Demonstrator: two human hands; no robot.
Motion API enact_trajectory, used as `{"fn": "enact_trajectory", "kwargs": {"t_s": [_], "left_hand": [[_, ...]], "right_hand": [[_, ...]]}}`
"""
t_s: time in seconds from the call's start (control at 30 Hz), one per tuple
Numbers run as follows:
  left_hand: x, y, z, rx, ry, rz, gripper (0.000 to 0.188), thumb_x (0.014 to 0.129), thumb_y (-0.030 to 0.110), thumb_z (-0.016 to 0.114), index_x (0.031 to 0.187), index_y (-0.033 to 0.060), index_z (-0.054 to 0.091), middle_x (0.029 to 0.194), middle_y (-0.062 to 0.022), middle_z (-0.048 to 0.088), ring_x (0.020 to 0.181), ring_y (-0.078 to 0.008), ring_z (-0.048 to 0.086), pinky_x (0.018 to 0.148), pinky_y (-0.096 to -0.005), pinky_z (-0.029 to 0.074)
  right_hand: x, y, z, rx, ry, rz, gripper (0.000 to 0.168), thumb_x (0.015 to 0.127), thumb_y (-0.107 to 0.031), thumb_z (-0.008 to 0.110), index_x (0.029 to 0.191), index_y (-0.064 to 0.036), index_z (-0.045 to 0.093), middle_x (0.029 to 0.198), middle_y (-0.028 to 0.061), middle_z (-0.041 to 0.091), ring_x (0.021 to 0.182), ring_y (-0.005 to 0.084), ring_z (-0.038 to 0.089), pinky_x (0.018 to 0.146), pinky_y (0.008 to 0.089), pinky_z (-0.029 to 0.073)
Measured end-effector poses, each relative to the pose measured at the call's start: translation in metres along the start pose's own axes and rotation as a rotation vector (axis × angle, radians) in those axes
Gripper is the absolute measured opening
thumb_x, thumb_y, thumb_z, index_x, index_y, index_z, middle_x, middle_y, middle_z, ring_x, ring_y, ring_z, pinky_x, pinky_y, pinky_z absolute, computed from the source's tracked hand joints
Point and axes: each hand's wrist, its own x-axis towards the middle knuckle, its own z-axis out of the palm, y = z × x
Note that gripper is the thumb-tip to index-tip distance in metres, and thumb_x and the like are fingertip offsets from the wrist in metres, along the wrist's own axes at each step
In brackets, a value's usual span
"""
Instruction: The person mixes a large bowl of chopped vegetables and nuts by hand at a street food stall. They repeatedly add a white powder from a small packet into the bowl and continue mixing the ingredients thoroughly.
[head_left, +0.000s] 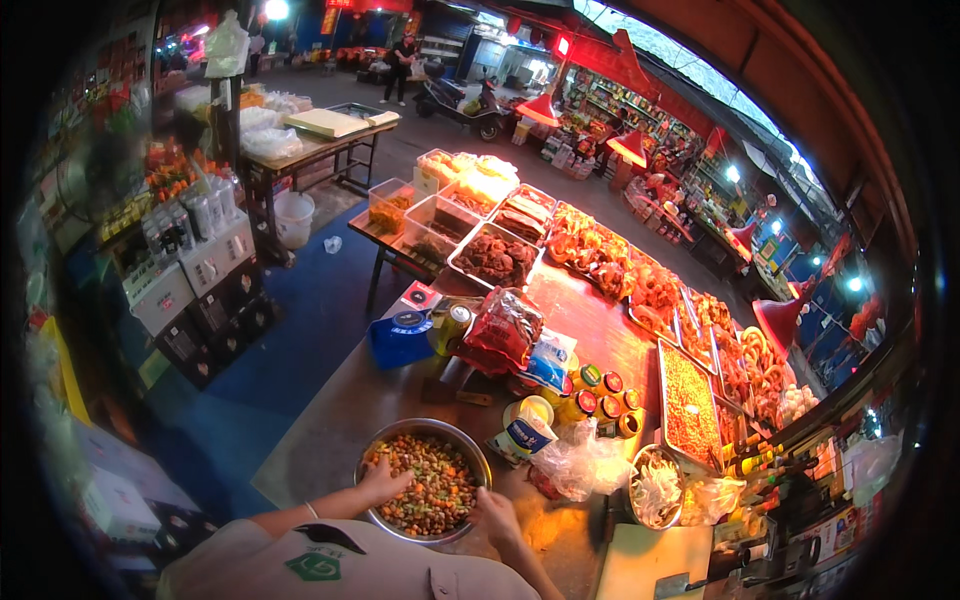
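Note:
A round metal bowl (486, 463) stands near the front edge of the metal table, filled with a mix of brown beans or nuts and diced orange and green pieces (431, 484). My left hand (386, 481) reaches in over the bowl's left side, its fingers at the mix; whether they hold any of it I cannot tell. At the right rim, my right hand (495, 514) is closed on the bowl's edge. Beyond the bowl lie a cleaver with a wooden handle (474, 398) and an opened tub (532, 427).
Red-lidded jars (585, 401), plastic bags (577, 465) and a red food packet (506, 326) crowd the table behind. To the right are a bowl of pale slices (656, 487), a cutting board (637, 559) with another cleaver (671, 585), and trays of cooked meat (592, 251).

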Motion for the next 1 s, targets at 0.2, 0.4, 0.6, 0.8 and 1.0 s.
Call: {"fn": "enact_trajectory", "kwargs": {"t_s": [0.2,0.4,0.6,0.8,1.0], "left_hand": [[0.034,0.005,-0.007,-0.579,-0.374,-0.329,0.103,0.084,0.062,0.061,0.153,0.0186,-0.002,0.154,-0.0201,0.024,0.132,-0.0463,0.039,0.08,-0.0718,0.046],[0.05,-0.008,0.038,-0.802,-0.57,-0.338,0.064,0.089,0.063,0.052,0.137,0.0197,0.052,0.139,-0.0075,0.054,0.126,-0.0233,0.05,0.104,-0.0446,0.039],[0.015,0.028,0.017,-0.575,-0.494,-0.015,0.072,0.091,0.066,0.045,0.145,0.0177,0.043,0.143,-0.0085,0.044,0.132,-0.0224,0.037,0.108,-0.0432,0.032],[0.041,0.055,-0.028,0.352,-0.558,0.13,0.086,0.087,0.074,0.04,0.148,0.0142,0.037,0.151,-0.0248,0.03,0.14,-0.0352,0.031,0.113,-0.0482,0.027],[0.084,0.025,0.001,-0.015,-0.338,0.019,0.092,0.086,0.074,0.042,0.154,0.014,0.024,0.16,-0.0231,0.008,0.148,-0.0379,0.009,0.113,-0.0633,0.012]], "right_hand": [[0.023,0.019,0.05,0.313,-0.058,0.135,0.063,0.094,-0.045,0.059,0.138,-0.008,0.035,0.135,0.0177,0.048,0.118,0.042,0.052,0.091,0.0605,0.047],[0.029,0.023,0.074,0.693,-0.488,0.127,0.054,0.097,-0.038,0.055,0.14,-0.01,0.039,0.133,0.0159,0.053,0.121,0.034,0.054,0.098,0.0547,0.048],[-0.01,-0.039,0.07,0.395,-0.57,-0.022,0.045,0.102,-0.031,0.047,0.138,-0.005,0.042,0.129,0.014,0.055,0.11,0.0281,0.061,0.09,0.0433,0.054],[0.021,-0.068,0.042,-0.444,-0.214,0.079,0.053,0.097,-0.04,0.055,0.134,-0.002,0.048,0.118,0.0083,0.062,0.101,0.0193,0.061,0.076,0.031,0.051],[0.088,-0.021,0.053,-0.46,-0.132,-0.134,0.063,0.094,-0.037,0.063,0.139,-0.003,0.035,0.128,0.0134,0.053,0.103,0.0202,0.06,0.075,0.0308,0.053]]}}
